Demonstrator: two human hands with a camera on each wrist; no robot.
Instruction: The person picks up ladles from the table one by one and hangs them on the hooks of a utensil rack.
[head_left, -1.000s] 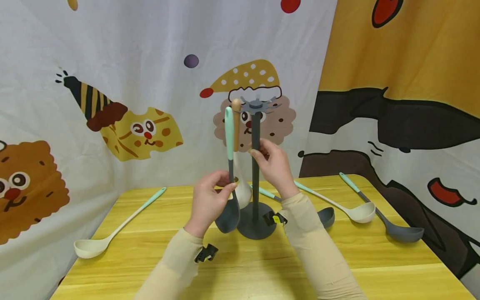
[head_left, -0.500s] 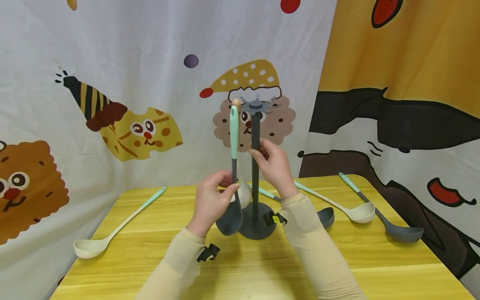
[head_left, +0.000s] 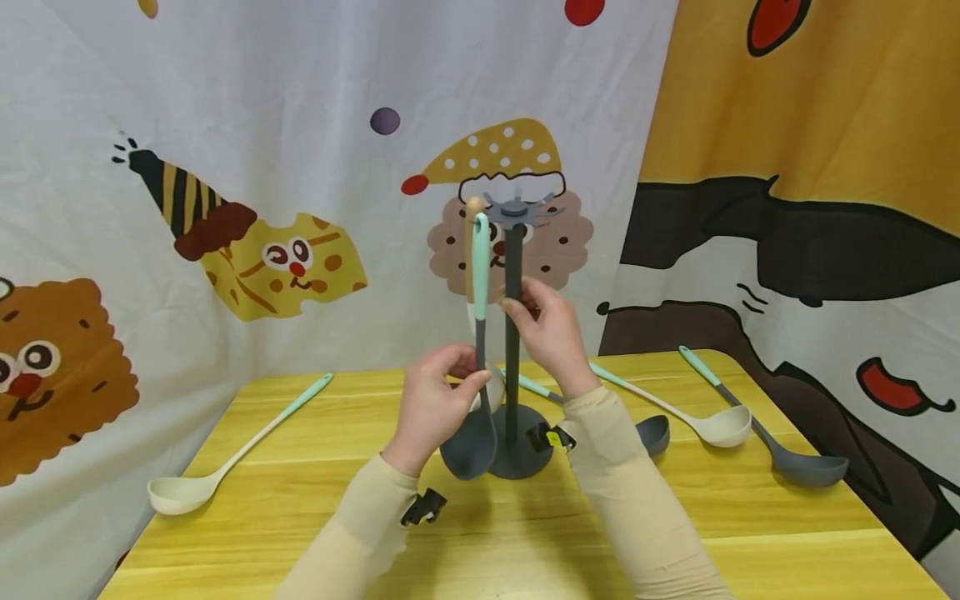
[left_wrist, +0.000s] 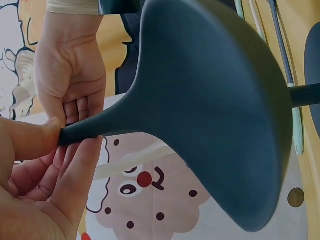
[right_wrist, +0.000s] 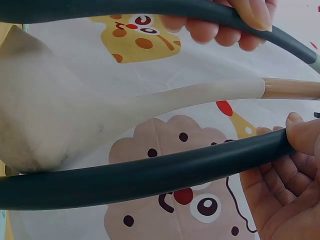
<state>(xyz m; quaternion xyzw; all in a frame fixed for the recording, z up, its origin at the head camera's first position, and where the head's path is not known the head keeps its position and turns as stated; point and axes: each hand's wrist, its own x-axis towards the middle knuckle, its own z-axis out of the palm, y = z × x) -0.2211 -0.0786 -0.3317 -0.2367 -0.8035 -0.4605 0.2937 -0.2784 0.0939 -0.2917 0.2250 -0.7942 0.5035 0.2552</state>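
My left hand [head_left: 438,400] pinches the neck of a dark grey ladle [head_left: 481,267] with a mint handle. It stands upright, bowl down, just left of a dark utensil stand [head_left: 513,350]. The mint handle's top sits slightly below the stand's hooked ring [head_left: 513,210]. My right hand [head_left: 551,333] grips the stand's post between thumb and fingers. Behind the held ladle, a cream utensil with a wooden handle [head_left: 470,258] hangs at the stand's left; its cream head [right_wrist: 45,110] shows in the right wrist view. In the left wrist view the grey bowl [left_wrist: 205,110] fills the middle.
A cream ladle [head_left: 183,495] lies at the table's left. On the right lie another cream ladle [head_left: 723,427], a grey ladle [head_left: 810,468] near the edge, and a grey one [head_left: 654,435] partly behind my right sleeve. A printed curtain [head_left: 315,83] hangs behind the wooden table [head_left: 300,533].
My left hand has carried the grey ladle rightward, closer to the post, and slightly down. The ladle now covers more of the cream utensil. My right hand has kept its place on the post.
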